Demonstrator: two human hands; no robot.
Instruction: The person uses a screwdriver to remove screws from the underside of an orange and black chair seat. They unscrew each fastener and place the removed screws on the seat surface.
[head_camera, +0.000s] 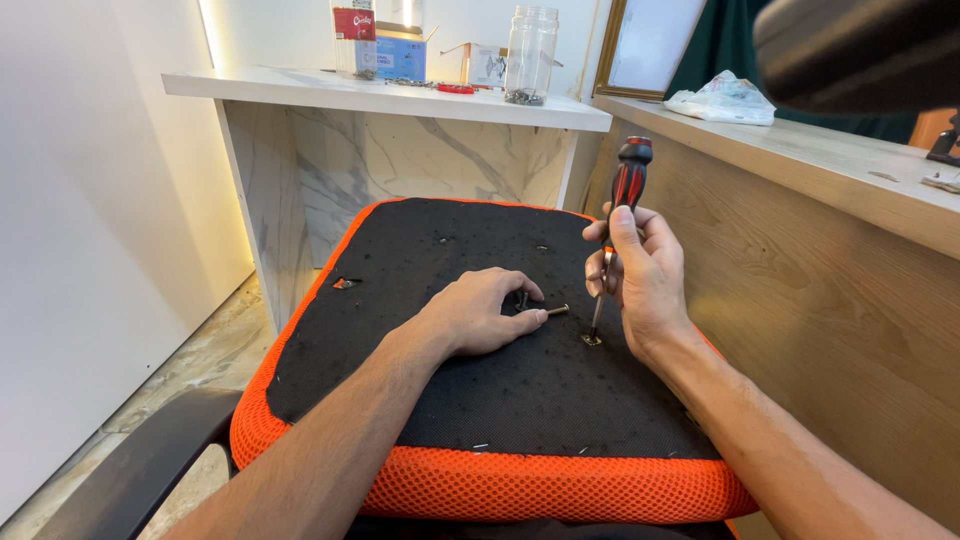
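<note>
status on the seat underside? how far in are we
Done: nothing visibly finished; the black seat underside has no hardware attached. In hand: the right hand holds a screwdriver upright, tip on a fitting; the left hand rests on the base pinching a loose bolt. Left: that bolt is not yet in.

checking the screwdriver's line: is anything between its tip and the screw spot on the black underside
Nothing visible does. The right hand holds the screwdriver upright, its tip at the fitting on the black panel. The left hand with a loose bolt lies beside it, not across.
</note>
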